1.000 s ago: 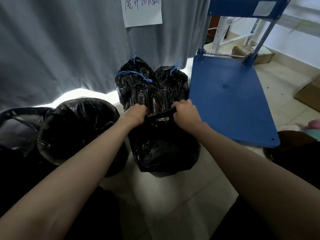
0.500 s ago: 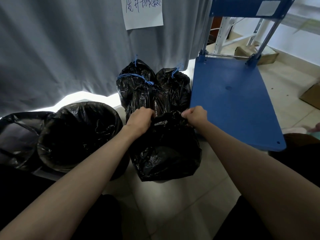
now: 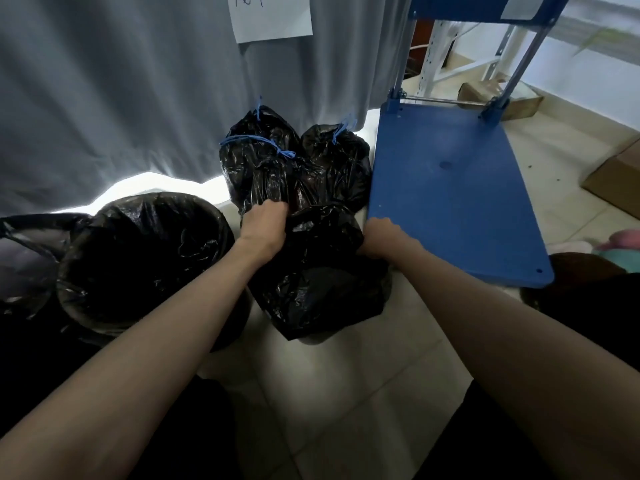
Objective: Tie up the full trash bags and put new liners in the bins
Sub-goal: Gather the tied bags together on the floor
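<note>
Lined bin (image 3: 145,258) left of trash bag (image 3: 318,282), tied bags (image 3: 294,168) behind it, cart (image 3: 450,192) right.

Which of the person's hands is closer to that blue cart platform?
The right hand: it grips the black trash bag right beside the blue platform's near corner. The left hand holds the bag's opposite side, farther away.

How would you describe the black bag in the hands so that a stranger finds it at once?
Start at the flat blue platform cart. Just left of its near corner stands a crinkled black plastic trash bag, gripped by the left hand and right hand. Unlike the two bags behind, it has no blue tie.
</note>
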Action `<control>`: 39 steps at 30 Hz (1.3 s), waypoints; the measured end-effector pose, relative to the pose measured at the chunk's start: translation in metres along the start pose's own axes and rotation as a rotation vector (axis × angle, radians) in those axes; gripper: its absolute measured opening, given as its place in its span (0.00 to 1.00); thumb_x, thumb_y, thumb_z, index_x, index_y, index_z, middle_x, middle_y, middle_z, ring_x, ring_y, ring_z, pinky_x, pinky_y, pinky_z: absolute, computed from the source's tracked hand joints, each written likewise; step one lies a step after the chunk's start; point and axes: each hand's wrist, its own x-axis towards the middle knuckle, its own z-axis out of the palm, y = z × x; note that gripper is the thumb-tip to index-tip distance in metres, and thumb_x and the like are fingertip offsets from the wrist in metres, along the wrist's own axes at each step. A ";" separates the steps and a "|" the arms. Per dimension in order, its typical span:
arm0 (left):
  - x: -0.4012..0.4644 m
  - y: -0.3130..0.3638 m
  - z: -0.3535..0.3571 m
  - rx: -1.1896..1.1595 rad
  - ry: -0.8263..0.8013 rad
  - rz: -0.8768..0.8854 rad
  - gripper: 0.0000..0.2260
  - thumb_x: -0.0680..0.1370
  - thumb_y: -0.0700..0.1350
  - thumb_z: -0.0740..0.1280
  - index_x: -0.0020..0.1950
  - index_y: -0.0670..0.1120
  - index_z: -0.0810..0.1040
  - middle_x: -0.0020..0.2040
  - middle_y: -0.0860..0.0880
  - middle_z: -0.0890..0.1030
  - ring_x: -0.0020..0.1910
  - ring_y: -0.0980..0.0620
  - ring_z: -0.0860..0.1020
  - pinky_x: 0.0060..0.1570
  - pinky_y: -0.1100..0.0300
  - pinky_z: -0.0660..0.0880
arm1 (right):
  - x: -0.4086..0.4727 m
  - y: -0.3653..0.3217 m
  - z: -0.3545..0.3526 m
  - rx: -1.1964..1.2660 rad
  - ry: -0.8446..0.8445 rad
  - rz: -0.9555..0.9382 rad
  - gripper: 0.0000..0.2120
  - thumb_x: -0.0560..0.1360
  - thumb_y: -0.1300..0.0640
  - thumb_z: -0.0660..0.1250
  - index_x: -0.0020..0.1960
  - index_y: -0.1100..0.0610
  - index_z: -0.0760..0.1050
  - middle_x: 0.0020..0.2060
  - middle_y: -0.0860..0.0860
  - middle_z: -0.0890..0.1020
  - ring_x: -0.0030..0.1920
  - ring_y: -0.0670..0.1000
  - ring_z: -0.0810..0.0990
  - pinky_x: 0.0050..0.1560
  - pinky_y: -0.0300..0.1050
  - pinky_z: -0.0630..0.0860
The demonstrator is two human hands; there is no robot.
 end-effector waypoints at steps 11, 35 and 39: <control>-0.013 0.004 -0.001 -0.051 0.062 0.216 0.16 0.76 0.41 0.69 0.62 0.44 0.71 0.58 0.44 0.73 0.55 0.42 0.75 0.50 0.47 0.75 | -0.024 0.019 -0.006 0.050 0.195 0.010 0.19 0.75 0.55 0.68 0.61 0.62 0.68 0.59 0.61 0.71 0.56 0.60 0.71 0.51 0.54 0.72; -0.075 0.024 -0.030 0.084 -0.405 0.563 0.32 0.67 0.77 0.57 0.37 0.49 0.80 0.34 0.52 0.79 0.34 0.51 0.78 0.32 0.59 0.73 | -0.069 -0.033 -0.005 -0.305 -0.232 -0.374 0.15 0.73 0.41 0.65 0.52 0.51 0.76 0.50 0.53 0.79 0.49 0.55 0.77 0.52 0.51 0.76; -0.106 0.015 -0.032 0.163 -0.345 0.600 0.23 0.65 0.72 0.66 0.41 0.54 0.81 0.35 0.57 0.79 0.35 0.55 0.78 0.33 0.60 0.74 | -0.090 -0.041 0.003 -0.400 -0.320 -0.418 0.16 0.68 0.40 0.70 0.50 0.48 0.74 0.42 0.47 0.75 0.46 0.52 0.75 0.47 0.48 0.73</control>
